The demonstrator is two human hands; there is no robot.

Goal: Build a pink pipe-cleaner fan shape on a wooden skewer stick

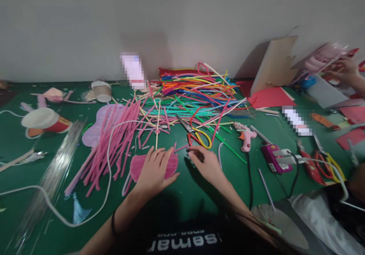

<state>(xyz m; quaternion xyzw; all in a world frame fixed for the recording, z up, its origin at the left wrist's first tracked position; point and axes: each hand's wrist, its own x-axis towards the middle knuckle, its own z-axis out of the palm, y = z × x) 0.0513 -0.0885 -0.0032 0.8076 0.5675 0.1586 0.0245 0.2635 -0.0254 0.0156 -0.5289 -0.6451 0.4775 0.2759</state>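
Note:
My left hand (155, 167) lies palm down with its fingers spread on a pink pad (172, 167) of ribbed fuzzy stems, pressing it to the table. To its right, my right hand (207, 163) has curled fingers with the tips close together. What they hold, if anything, is too small to tell. By those fingertips are a short pink stem (181, 147) and a small red piece (189, 139). Just beyond rest scissors (203, 136) with a yellow handle, blades pointing away. A thin stick (158, 124) with a pink bead stands above the left hand.
Colourful pipe cleaners (196, 91) pile at the back, pink ones (114, 133) left. A pink glue gun (244, 136), purple power adapter (276, 159) and white cable (107, 179) surround the work spot. A paper cup (47, 121) lies left. Another person's hand (346, 70) is far right.

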